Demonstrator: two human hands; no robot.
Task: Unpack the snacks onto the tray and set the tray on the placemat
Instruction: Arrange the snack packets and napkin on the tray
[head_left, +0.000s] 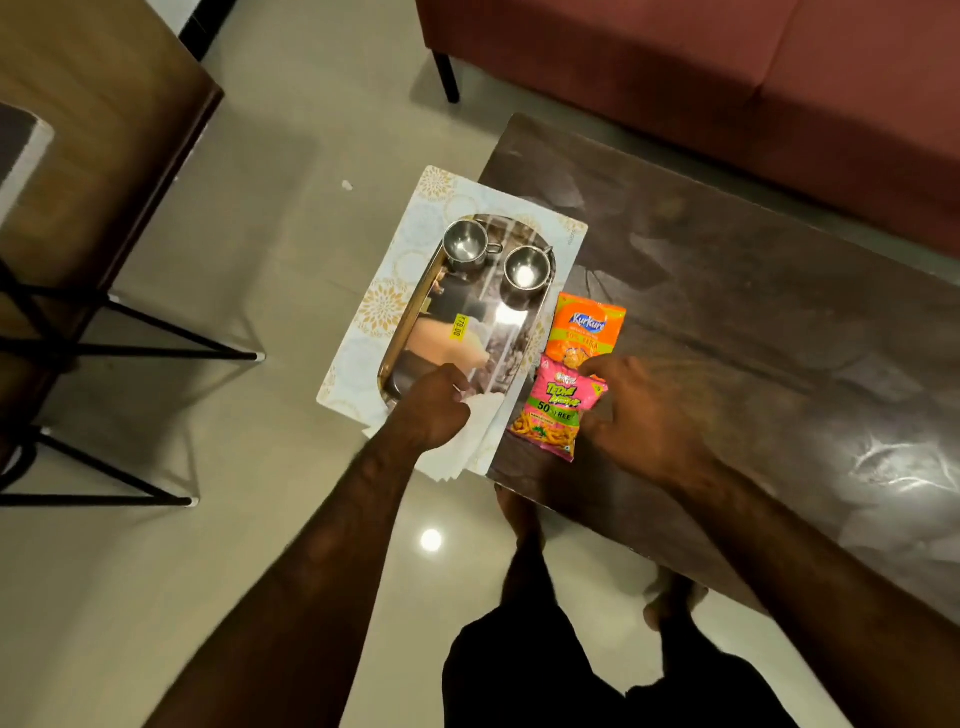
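**Tray on placemat, snack packets beside it**

A mirror-bright steel tray (467, 332) is seen lying on a pale patterned placemat (374, 312) at the left end of a dark table (727, 291), the mat overhanging the edge; two steel cups (465, 247) are stood at the tray's far end; a yellow sticker (459, 327) is stuck near its middle. An orange packet (589, 325) and a pink packet (556, 410) are laid just right of the tray, still sealed. The left hand (434, 408) is curled shut on white tissue (462, 447) at the tray's near end; the right hand (639, 410) is spread loosely, fingers touching the pink packet's right edge. The tray's near rim is hidden by the left hand.
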